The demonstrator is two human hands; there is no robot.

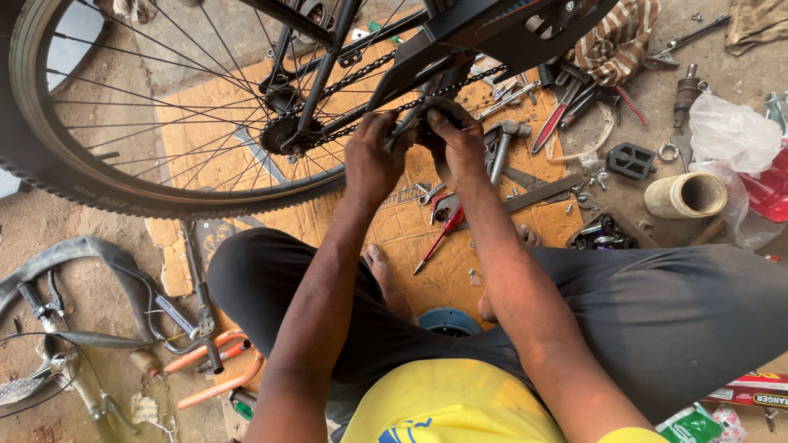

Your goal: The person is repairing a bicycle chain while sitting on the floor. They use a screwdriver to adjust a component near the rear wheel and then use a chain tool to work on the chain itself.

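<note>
A bicycle rear wheel with a black tyre stands upside down at the upper left. Its chain runs from the sprocket toward the right under a black chain guard. My left hand and my right hand both reach up to the lower run of the chain and pinch it, with a thin metal tool between them. Both hands are greasy.
Flattened cardboard lies under the bicycle with a hammer, a red screwdriver, pliers and spanners. A black pedal, a roll and plastic bags lie right. An inner tube, orange frame parts and brake parts lie left.
</note>
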